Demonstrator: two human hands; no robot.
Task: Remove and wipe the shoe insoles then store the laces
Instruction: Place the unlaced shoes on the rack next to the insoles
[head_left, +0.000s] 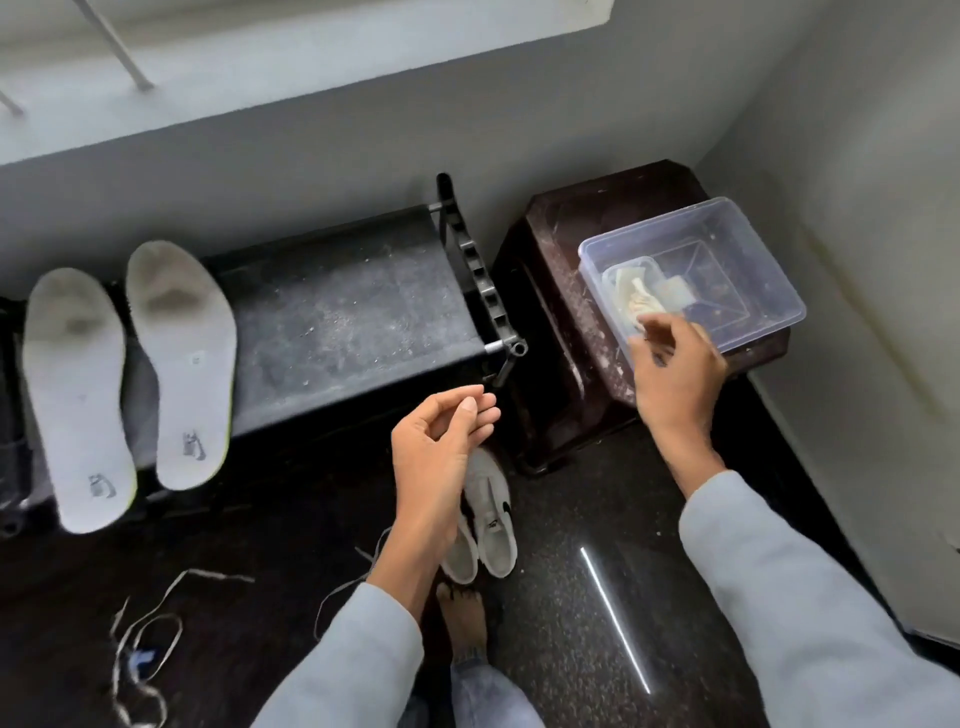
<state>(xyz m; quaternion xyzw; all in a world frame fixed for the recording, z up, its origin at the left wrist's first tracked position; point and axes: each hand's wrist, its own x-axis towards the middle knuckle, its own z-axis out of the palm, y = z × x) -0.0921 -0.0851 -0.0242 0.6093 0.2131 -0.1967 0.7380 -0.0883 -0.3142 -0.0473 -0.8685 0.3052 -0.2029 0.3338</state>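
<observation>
Right hand (675, 374) pinching a bundled lace (641, 301) over the clear box (769, 270); left hand (436, 447) loosely curled, empty. Risks missing the loose lace (150, 623) on floor.

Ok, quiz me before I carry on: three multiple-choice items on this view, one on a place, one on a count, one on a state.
1. Where does the clear plastic box sit?
A. on the dark brown stool
B. on the black shoe rack
C. on the floor

2. How many insoles lie on the rack?
A. one
B. two
C. four

3. What is the left hand doing?
A. gripping a lace
B. pressing an insole
C. hanging open and empty

Answers:
1 A: the box rests on the stool's top, beside the rack, with the right hand at its near rim.
2 B: a left insole and a right insole lie side by side at the rack's left end.
3 C: its fingers curl loosely around nothing, while a loose lace lies on the floor.
</observation>
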